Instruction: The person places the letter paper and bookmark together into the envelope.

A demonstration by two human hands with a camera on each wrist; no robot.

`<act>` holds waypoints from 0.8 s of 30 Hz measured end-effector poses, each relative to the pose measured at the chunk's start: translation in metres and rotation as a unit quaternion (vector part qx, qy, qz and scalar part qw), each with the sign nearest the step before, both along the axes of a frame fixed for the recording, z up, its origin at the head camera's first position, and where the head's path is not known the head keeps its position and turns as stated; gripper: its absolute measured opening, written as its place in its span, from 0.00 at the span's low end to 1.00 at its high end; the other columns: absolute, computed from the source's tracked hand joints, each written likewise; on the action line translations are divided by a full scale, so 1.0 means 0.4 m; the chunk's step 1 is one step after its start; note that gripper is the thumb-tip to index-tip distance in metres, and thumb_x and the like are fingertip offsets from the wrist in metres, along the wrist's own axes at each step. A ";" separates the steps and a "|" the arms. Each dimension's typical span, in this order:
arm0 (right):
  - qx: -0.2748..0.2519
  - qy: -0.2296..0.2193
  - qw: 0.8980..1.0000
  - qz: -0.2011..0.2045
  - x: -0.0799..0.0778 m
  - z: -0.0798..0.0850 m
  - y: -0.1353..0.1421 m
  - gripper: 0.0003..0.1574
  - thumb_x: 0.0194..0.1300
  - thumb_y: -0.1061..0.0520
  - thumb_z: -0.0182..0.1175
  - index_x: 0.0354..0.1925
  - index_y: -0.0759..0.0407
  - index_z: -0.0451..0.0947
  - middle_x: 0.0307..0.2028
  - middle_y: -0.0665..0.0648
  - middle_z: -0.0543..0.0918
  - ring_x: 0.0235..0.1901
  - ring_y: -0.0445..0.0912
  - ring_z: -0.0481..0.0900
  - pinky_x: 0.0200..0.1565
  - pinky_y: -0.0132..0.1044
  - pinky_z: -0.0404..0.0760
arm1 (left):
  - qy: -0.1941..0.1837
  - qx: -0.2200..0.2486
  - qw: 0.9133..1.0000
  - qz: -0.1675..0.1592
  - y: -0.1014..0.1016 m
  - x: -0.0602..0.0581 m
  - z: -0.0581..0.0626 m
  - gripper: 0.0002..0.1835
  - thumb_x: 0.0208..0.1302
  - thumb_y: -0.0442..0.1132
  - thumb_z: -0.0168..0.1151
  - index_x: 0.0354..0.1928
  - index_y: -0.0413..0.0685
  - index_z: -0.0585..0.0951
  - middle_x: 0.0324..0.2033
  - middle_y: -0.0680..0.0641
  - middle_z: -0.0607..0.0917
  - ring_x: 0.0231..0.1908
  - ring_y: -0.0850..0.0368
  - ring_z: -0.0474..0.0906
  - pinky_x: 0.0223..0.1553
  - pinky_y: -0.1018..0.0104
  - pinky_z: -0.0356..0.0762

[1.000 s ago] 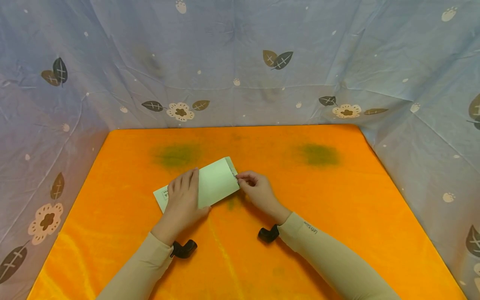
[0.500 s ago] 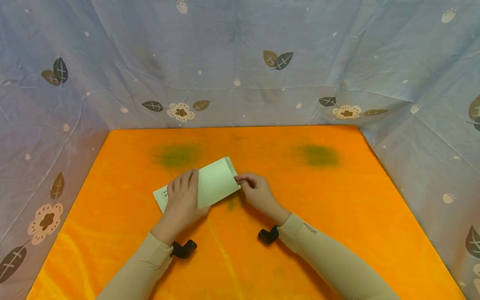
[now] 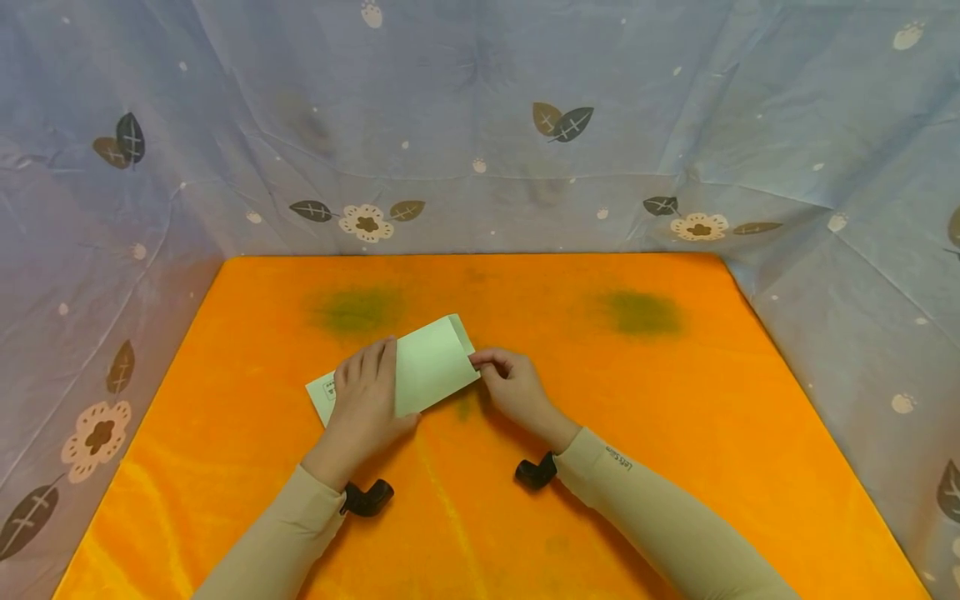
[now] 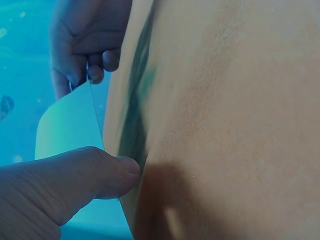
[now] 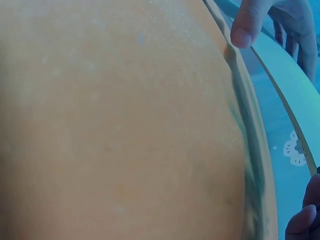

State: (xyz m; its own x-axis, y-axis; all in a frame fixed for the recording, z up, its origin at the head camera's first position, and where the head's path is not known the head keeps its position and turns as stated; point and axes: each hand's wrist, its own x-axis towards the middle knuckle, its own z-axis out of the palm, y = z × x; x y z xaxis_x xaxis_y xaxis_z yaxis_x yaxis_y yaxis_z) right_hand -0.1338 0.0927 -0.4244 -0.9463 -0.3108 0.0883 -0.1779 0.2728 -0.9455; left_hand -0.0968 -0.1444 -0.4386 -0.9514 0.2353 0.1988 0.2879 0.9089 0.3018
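A pale green paper envelope (image 3: 431,362) lies slanted across the middle of the table, its narrow end with a flap toward the right. Across its left part lies my left hand (image 3: 363,400), fingers on top and thumb at the near long edge, gripping it. Printing shows near the left end. My right hand (image 3: 517,387) has its index finger and thumb together at the right end, pinching there; the fingertips are partly hidden. In the left wrist view, curled right fingers (image 4: 95,75) meet the envelope's corner. The envelope (image 5: 287,80) looks slightly bowed in the right wrist view.
An orange cloth covers the table (image 3: 637,417), with darker green patches. A patterned blue-grey curtain (image 3: 480,125) closes in the back and both sides. A black wrist device (image 3: 367,498) sits on the left wrist and another black device (image 3: 536,471) on the right.
A thin greyish printed strip seen earlier at the envelope's right end no longer shows. My right fingertips have shifted slightly left against that end. The left hand stays put.
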 end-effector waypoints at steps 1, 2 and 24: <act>0.000 0.001 1.000 0.000 0.000 0.000 0.000 0.15 0.71 0.68 0.49 0.44 0.69 0.83 0.41 0.65 0.84 0.39 0.61 0.78 0.38 0.33 0.75 | -0.002 0.001 1.000 0.001 0.000 0.000 0.000 0.62 0.43 0.52 0.79 0.73 0.34 0.52 0.68 0.33 0.58 0.65 0.33 0.53 0.62 0.37 0.49; -0.001 0.001 1.000 0.001 0.001 0.000 0.001 0.15 0.71 0.69 0.49 0.44 0.70 0.82 0.41 0.65 0.84 0.39 0.61 0.78 0.37 0.33 0.75 | -0.004 0.001 1.000 0.001 0.000 0.000 -0.001 0.62 0.43 0.52 0.79 0.73 0.34 0.52 0.68 0.33 0.58 0.65 0.33 0.53 0.62 0.37 0.49; -0.016 0.005 1.000 -0.010 -0.012 -0.010 0.063 0.15 0.73 0.59 0.53 0.52 0.66 0.76 0.44 0.71 0.80 0.40 0.64 0.77 0.37 0.38 0.78 | -0.027 0.000 1.000 0.005 -0.009 -0.001 -0.005 0.63 0.44 0.54 0.78 0.74 0.33 0.51 0.69 0.33 0.57 0.65 0.33 0.53 0.63 0.37 0.48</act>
State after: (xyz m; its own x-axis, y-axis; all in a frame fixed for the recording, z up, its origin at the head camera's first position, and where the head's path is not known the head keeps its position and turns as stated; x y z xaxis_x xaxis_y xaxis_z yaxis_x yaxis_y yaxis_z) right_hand -0.1384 0.1179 -0.4285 -0.9516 -0.2882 0.1072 -0.1820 0.2467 -0.9519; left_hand -0.0972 -0.1478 -0.4407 -0.9631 0.2253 0.1474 0.2617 0.9120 0.3159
